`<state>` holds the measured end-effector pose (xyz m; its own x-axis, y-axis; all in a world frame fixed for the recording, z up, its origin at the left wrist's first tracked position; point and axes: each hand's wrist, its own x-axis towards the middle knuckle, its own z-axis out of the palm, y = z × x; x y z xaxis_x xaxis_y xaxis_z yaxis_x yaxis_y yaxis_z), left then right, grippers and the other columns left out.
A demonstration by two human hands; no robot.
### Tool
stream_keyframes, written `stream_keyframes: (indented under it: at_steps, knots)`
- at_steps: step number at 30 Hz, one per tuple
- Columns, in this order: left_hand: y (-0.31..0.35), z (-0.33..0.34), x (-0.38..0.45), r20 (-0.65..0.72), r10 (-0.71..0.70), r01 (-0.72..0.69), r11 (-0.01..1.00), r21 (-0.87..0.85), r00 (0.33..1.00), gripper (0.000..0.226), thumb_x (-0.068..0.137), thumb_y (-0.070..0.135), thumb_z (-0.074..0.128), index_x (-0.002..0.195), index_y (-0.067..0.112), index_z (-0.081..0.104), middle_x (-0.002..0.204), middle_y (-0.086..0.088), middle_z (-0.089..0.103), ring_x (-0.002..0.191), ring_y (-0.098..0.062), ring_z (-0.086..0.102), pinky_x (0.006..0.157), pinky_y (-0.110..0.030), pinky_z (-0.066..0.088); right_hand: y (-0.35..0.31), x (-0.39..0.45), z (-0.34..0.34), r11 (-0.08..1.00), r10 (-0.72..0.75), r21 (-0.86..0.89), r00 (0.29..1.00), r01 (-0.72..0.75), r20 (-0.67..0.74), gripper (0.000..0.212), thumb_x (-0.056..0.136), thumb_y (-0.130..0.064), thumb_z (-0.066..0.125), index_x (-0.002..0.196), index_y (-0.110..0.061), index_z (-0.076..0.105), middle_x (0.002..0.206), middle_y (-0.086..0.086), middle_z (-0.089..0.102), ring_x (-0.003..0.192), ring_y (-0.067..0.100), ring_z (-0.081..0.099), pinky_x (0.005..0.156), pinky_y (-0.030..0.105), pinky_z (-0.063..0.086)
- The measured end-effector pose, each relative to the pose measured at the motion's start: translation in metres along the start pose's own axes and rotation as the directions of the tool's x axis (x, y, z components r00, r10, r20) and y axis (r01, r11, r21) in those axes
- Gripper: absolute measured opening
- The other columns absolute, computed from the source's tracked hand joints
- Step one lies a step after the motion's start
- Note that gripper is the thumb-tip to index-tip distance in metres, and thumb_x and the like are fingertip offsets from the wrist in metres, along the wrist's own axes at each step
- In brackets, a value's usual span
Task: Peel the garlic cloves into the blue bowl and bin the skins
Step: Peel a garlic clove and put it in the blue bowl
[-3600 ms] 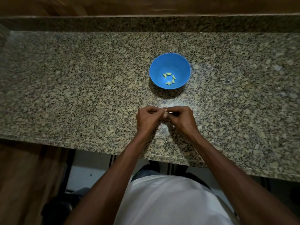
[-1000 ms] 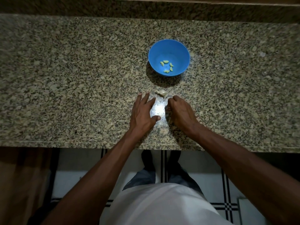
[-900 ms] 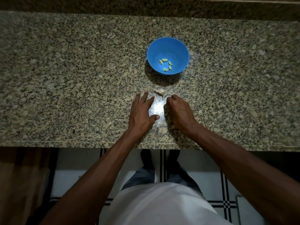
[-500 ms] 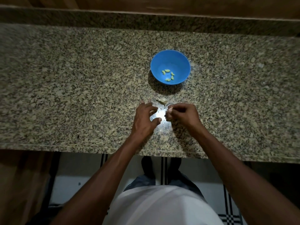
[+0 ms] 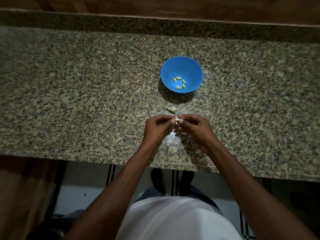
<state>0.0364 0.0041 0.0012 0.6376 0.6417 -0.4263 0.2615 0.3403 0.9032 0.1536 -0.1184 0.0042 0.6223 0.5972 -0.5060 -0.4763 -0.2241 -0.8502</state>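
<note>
Head cam is looking straight down on a speckled granite counter, and a garlic clove is being pinched between both hands just inside the counter's front edge, a bit right of its middle. The left hand is being held with its fingers curled in toward the clove, and the right hand is being held the same way from the other side, fingertips of both meeting on it, so neither hand is spread. How much skin is left on the clove can't be told, it's too small and dim. A pale scrap of garlic skin is lying on the counter just beyond the hands, between them and the blue bowl. That bowl is sitting further back toward the counter's rear edge, apart from the hands, and a handful of peeled cloves is being kept in its bottom.
</note>
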Motion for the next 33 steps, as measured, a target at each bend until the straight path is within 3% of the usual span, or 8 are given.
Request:
stream_keyframes:
  at_steps: [5, 10, 17, 22, 26, 29, 33]
  knots:
    - [0.001, 0.005, 0.002, -0.013, 0.03, -0.03, 0.999, 0.019, 0.999, 0.019, 0.083, 0.003, 0.084, 0.102, 0.002, 0.079, 0.096, -0.01, 0.08, 0.093, -0.022, 0.078, 0.082, -0.032, 0.063, -0.014, -0.001, -0.009, 0.984, -0.104, -0.14, 0.992, 0.112, 0.065, 0.018, 0.089, -0.004, 0.081, 0.104, 0.004, 0.078, 0.094, 0.018, 0.08, 0.088, 0.031, 0.079, 0.079, 0.032, 0.063]
    - [0.001, 0.018, -0.003, -0.089, 0.004, -0.014, 0.994, -0.106, 0.996, 0.028, 0.082, -0.001, 0.084, 0.108, 0.002, 0.076, 0.097, -0.009, 0.081, 0.093, -0.019, 0.078, 0.076, -0.023, 0.06, -0.014, 0.005, -0.009, 0.982, -0.111, -0.15, 0.993, 0.116, 0.043, 0.014, 0.089, -0.001, 0.08, 0.103, 0.003, 0.079, 0.093, 0.017, 0.08, 0.088, 0.031, 0.079, 0.077, 0.032, 0.063]
    - [-0.006, 0.023, -0.005, -0.153, -0.052, 0.007, 0.96, -0.279, 0.987, 0.03, 0.083, -0.007, 0.08, 0.112, -0.003, 0.073, 0.104, -0.013, 0.079, 0.099, -0.022, 0.077, 0.082, -0.027, 0.061, -0.009, 0.011, -0.001, 0.967, 0.202, 0.155, 0.979, -0.2, 0.001, 0.011, 0.09, 0.01, 0.073, 0.096, 0.002, 0.078, 0.096, 0.02, 0.079, 0.087, 0.025, 0.078, 0.077, 0.025, 0.064]
    - [-0.008, 0.025, -0.004, -0.141, -0.097, 0.033, 0.916, -0.399, 0.985, 0.026, 0.085, -0.01, 0.076, 0.108, 0.003, 0.074, 0.103, -0.012, 0.08, 0.1, -0.023, 0.077, 0.087, -0.031, 0.061, -0.01, 0.018, 0.0, 0.916, 0.293, 0.27, 0.955, -0.296, 0.052, 0.015, 0.093, 0.013, 0.067, 0.1, 0.003, 0.076, 0.098, 0.018, 0.078, 0.084, 0.02, 0.077, 0.076, 0.023, 0.064]
    - [-0.002, 0.022, -0.004, -0.109, -0.153, 0.094, 0.904, -0.416, 0.982, 0.028, 0.084, -0.009, 0.077, 0.111, 0.0, 0.074, 0.105, -0.015, 0.079, 0.101, -0.026, 0.076, 0.088, -0.032, 0.062, -0.013, 0.016, -0.007, 0.974, 0.166, 0.146, 0.984, -0.175, 0.07, 0.015, 0.09, 0.009, 0.073, 0.105, 0.006, 0.077, 0.101, 0.022, 0.078, 0.087, 0.024, 0.077, 0.081, 0.028, 0.065]
    - [0.003, 0.017, -0.006, -0.092, -0.213, 0.158, 0.899, -0.409, 0.973, 0.026, 0.083, -0.006, 0.078, 0.109, 0.0, 0.075, 0.106, -0.014, 0.079, 0.102, -0.027, 0.076, 0.088, -0.031, 0.062, -0.015, 0.019, -0.015, 0.986, -0.045, -0.156, 0.992, 0.064, 0.121, 0.015, 0.09, -0.003, 0.079, 0.105, -0.003, 0.08, 0.097, 0.012, 0.081, 0.086, 0.019, 0.078, 0.076, 0.031, 0.064]
    - [0.008, 0.011, -0.007, -0.051, -0.249, 0.209, 0.894, -0.396, 0.967, 0.034, 0.086, -0.006, 0.076, 0.12, -0.008, 0.069, 0.112, -0.024, 0.076, 0.104, -0.035, 0.076, 0.094, -0.034, 0.061, -0.016, 0.026, -0.022, 0.705, -0.309, -0.575, 0.91, 0.415, 0.277, 0.02, 0.092, -0.009, 0.077, 0.109, -0.017, 0.084, 0.099, -0.002, 0.081, 0.089, 0.007, 0.076, 0.078, 0.032, 0.063]
